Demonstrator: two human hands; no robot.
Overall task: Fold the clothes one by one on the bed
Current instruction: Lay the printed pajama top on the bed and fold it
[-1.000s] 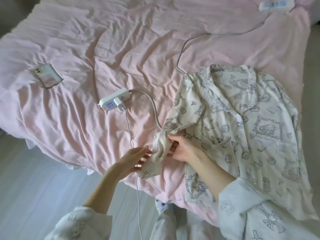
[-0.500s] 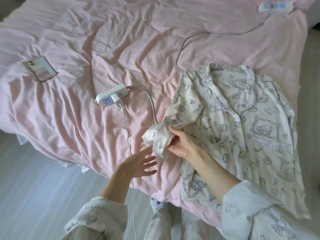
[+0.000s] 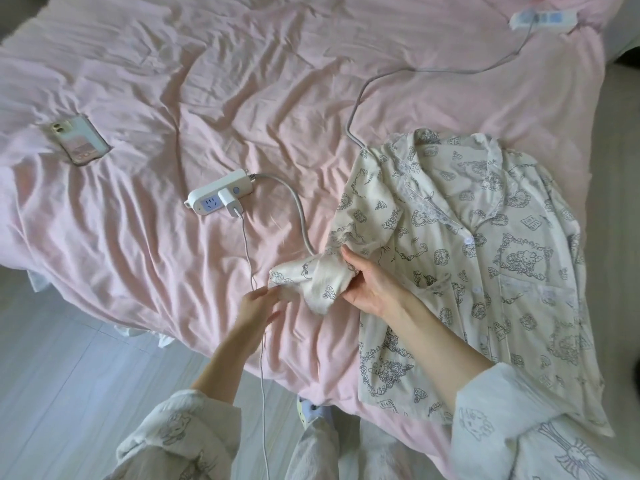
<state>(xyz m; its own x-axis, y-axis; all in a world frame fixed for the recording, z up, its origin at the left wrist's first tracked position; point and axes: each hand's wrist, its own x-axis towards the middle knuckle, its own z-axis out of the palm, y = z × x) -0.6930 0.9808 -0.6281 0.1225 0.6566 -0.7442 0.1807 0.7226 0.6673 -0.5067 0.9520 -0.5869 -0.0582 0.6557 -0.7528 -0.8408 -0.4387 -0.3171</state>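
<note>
Shirt: cream printed button-front pyjama shirt (image 3: pixel 485 258) lies flat near bed's (image 3: pixel 145 237) right edge.
Right hand (image 3: pixel 367 285): grips bunched sleeve (image 3: pixel 311 278).
Left hand (image 3: pixel 258 303): pinches sleeve's cuff end.

On the far left we see a phone (image 3: pixel 80 140) lying face down in a pale pink case. Nearer the middle lies a white power strip (image 3: pixel 220 193) with a white charger plug (image 3: pixel 230 201) seated in it. From that plug a thin white cable (image 3: pixel 258 306) runs toward us and off the near edge. A thicker grey cord (image 3: pixel 294 202) leaves the strip's right end. At the far right we find a second white power strip (image 3: pixel 542 18), and below us a pale wooden floor (image 3: pixel 69 393).
</note>
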